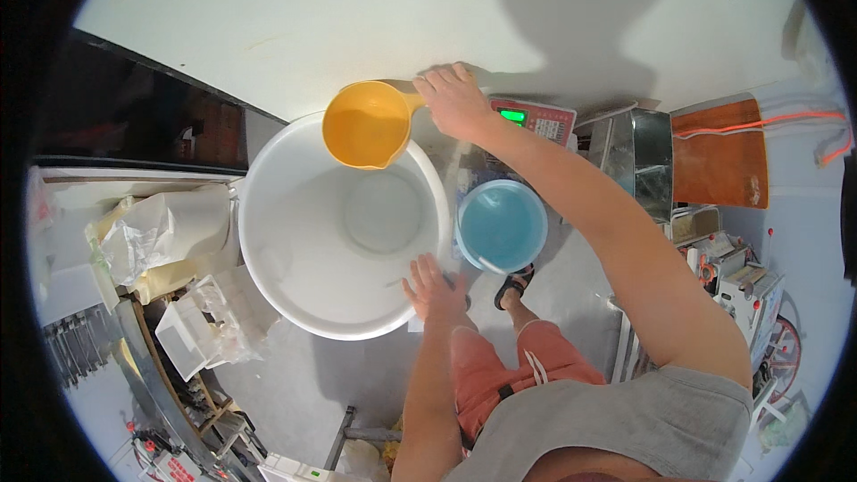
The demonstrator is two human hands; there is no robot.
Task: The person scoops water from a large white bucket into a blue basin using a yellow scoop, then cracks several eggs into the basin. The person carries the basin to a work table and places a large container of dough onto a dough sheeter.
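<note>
My right hand [453,100] grips the handle of a yellow jug [366,125], held above the back edge of a large round white tub [295,241]. My left hand [430,290] has its fingers spread at the tub's front-right rim; whether it presses on the rim I cannot tell. Just right of the tub stands a light blue bucket [495,223], with blue showing inside it and a pale handle at its front. A red scale [544,122] with a lit green display sits behind the bucket, partly hidden by my right arm.
Bags [178,232] and white containers [183,344] lie left of the tub. Metal boxes [652,161], an orange board [723,170] with cords, and machinery [750,286] line the right side. A pale wall or panel [312,18] rises behind. My legs show below the bucket.
</note>
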